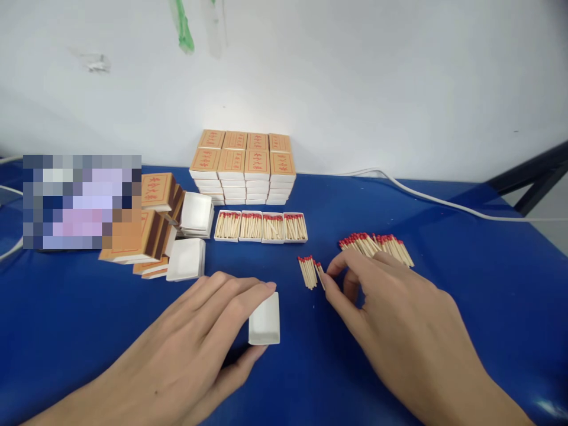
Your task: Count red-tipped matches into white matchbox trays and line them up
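Note:
My left hand [208, 325] grips a small white matchbox tray [265, 319] between thumb and fingers, its hollow side up with no matches in it. On the right, my right hand [386, 302] has thumb and forefinger pinched at a match or two [319, 273] with red heads. Just left of those fingertips lies a small group of matches [307, 272] side by side on the table. A larger heap of loose matches [361, 244] sits behind my right hand, which partly covers it.
Several filled trays [251, 226] stand in a row before stacked matchboxes [247, 164]. Empty trays [186, 260] and matchbox sleeves [153, 234] are piled at left, beside a blurred-out object [84, 201]. A white cable [426, 195] crosses the blue table [488, 284] near the wall.

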{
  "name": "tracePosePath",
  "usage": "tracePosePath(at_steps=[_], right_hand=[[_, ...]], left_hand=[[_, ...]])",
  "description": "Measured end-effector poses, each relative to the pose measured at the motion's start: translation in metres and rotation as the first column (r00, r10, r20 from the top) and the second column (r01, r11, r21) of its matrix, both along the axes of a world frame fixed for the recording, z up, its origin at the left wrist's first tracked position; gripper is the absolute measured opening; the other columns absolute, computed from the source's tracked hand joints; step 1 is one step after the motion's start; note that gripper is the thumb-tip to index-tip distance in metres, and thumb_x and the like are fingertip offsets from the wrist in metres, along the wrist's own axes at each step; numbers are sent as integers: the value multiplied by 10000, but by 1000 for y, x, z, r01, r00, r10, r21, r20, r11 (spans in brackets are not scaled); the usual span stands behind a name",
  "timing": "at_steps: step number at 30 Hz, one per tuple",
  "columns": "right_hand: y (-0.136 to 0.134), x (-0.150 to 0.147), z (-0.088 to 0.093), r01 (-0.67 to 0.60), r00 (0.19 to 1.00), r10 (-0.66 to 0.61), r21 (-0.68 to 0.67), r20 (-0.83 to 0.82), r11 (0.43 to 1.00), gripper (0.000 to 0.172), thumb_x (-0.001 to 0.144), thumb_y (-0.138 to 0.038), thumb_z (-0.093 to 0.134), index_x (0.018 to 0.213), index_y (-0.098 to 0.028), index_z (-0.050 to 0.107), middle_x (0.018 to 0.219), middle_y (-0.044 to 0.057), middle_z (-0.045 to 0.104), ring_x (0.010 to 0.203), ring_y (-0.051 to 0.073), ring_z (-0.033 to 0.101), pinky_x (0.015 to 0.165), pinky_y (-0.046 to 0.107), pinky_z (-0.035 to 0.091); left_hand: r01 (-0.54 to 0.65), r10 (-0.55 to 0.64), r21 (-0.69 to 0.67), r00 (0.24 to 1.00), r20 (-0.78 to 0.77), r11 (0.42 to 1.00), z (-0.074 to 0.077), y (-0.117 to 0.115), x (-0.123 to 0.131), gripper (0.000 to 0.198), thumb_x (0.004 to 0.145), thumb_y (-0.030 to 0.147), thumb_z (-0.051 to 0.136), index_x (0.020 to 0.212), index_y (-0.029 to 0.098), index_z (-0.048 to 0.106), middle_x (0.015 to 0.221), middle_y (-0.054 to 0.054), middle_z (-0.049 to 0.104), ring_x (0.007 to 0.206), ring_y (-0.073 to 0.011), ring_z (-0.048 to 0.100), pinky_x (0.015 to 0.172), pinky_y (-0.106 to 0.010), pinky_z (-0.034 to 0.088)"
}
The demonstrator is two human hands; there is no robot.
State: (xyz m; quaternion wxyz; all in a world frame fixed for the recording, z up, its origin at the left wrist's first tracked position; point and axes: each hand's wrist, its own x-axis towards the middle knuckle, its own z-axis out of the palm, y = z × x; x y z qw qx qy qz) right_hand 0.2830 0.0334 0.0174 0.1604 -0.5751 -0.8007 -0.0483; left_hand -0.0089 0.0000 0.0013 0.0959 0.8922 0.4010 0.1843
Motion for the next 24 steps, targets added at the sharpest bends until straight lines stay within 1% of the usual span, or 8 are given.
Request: tracePosePath(at_steps=[4,8,10,17,24], right_hand=[[0,0,-1,23,1000,-23,-24,-10,999,235,1115,-359,635,892,-284,628,704,-12,690,541,240,634,483,325,330],[1,2,-1,23,1000,-24,-61,-16,998,239,1126,-365,633,903,-283,650,747,3,717,596,243,681,511,333,370],[1,3,-2,13,1000,-14,-71,-19,997,234,1130,-352,621,909,-283,656,762,9,722,614,246,697,508,331,368],[2,0,-4,31,999,-33,-71,-32,997,252,1124,-359,634,883,-288,631,717,-8,700,567,238,654,497,318,320],[4,0,-3,29,998,-35,-106,-57,994,279,1135,-411,639,886,-285,638,729,-7,720,571,227,650,511,316,332]], left_hand=[[-4,4,2,1000,-23,1000,1,0,0,543,1207,333,647,1725,252,504,1553,-84,773,1425,-261,759,1287,-439,596],[-9,9,6,999,-30,1000,-2,-2,-1,542,1210,360,646,1722,256,505,1549,-83,777,1425,-267,764,1310,-453,584],[-8,8,10,999,-33,1000,-2,-3,-2,539,1210,365,645,1721,258,506,1547,-81,779,1430,-266,763,1321,-452,575],[-9,10,23,999,-43,1000,2,-3,0,533,1218,380,631,1716,248,494,1540,-80,781,1426,-260,762,1320,-449,572],[-4,5,25,999,-36,1000,0,-1,1,523,1216,331,622,1716,245,496,1532,-84,786,1412,-258,768,1304,-449,584]])
